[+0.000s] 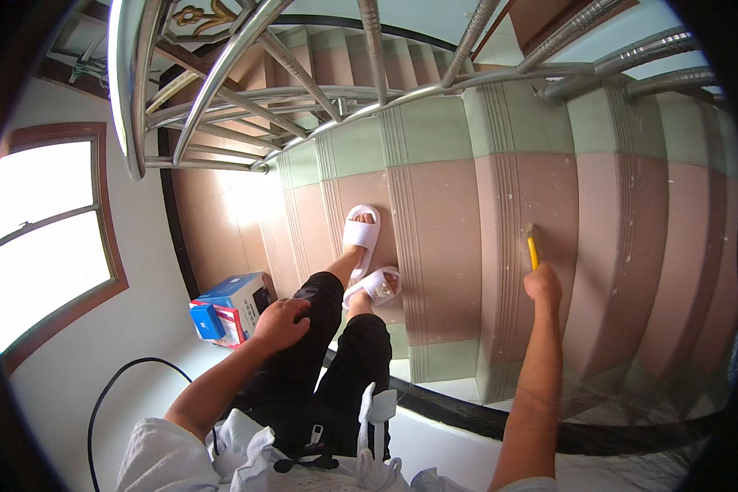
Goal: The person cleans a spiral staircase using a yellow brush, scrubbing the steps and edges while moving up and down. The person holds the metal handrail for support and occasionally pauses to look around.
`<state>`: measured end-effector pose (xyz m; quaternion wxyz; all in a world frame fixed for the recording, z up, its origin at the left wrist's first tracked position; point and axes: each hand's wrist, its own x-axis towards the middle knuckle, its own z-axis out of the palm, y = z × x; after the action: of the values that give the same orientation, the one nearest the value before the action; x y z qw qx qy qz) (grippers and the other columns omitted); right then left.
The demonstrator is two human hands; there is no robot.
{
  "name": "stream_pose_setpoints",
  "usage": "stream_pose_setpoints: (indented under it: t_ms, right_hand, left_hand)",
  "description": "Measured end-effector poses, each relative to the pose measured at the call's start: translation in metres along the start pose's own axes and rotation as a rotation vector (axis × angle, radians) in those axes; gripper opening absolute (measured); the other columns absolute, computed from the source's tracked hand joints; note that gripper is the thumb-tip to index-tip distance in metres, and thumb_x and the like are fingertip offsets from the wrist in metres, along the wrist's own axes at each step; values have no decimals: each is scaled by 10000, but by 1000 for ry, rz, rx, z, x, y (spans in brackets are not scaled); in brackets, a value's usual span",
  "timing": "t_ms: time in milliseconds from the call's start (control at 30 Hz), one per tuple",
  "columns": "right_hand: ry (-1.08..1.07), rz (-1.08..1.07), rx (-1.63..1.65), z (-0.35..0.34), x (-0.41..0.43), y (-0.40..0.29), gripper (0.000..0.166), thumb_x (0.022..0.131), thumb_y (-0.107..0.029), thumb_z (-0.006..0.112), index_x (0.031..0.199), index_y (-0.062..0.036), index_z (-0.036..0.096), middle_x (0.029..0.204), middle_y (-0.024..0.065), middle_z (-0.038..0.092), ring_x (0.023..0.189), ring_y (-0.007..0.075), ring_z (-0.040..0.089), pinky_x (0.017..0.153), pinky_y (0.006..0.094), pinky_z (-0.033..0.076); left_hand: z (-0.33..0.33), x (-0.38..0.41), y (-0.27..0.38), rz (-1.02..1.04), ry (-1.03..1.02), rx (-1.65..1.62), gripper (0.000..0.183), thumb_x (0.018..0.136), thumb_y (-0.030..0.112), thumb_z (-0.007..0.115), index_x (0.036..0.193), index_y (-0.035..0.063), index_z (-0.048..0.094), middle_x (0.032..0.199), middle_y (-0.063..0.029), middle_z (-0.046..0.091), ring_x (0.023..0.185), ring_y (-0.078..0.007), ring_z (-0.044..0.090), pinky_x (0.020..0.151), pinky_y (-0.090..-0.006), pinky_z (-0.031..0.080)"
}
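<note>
My right hand (542, 284) grips the yellow handle of a small hand tool (533, 251), perhaps a scraper. Its brownish end points at a pinkish-brown stair tread (544, 190); whether it touches is hard to tell. Pale specks dot this tread and the ones around it. Over by my knee, my left hand (283, 323) rests against the black trousers (326, 301), thumb apart from the fingers and nothing held. My feet, in white slippers (361, 237), stand lower on the staircase.
Metal railings (357, 117) run along the far side of the stairs. Boxes (234, 307) in blue, white and red stand near the landing, below a bright window (49, 227). A black cable (107, 387) curves at lower left. Black skirting (455, 403) borders the near wall.
</note>
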<state>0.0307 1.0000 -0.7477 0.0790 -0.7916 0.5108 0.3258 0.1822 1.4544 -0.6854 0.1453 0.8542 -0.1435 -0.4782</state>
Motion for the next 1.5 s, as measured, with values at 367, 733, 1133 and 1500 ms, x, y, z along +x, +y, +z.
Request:
stream_pose_setpoints:
  t_ms: [367,733,1133,1500]
  right_hand:
    - [-140,92,-22,2,-8,-7,327,746,-155,511,1037,-16,568,1054,181,584,997,335,554,835,403,447]
    - [-84,125,-36,15,-17,-13,309,761,-177,521,1033,-42,579,1051,171,588,990,324,562,817,398,462]
    - [-3,202,60,41,-30,-26,269,801,-171,509,1036,-43,535,986,158,610,925,320,592,764,400,483]
    - [233,243,418,101,-66,-103,311,818,-274,527,1030,-47,516,875,153,623,809,327,610,706,417,477]
  left_hand:
    - [21,-27,-31,45,101,387,555,739,333,547,1224,82,446,1219,-184,463,1071,-323,494,924,-382,390]
    - [16,-44,-33,-49,-2,136,747,722,451,576,1321,97,304,1262,-199,411,1147,-335,429,950,-392,366]
    - [6,71,-90,390,-431,375,505,768,396,507,1099,16,539,1002,-178,594,967,-305,553,860,-372,423]
    - [-61,174,-174,322,-134,89,322,725,206,559,989,24,586,925,-162,606,879,-294,578,783,-383,457]
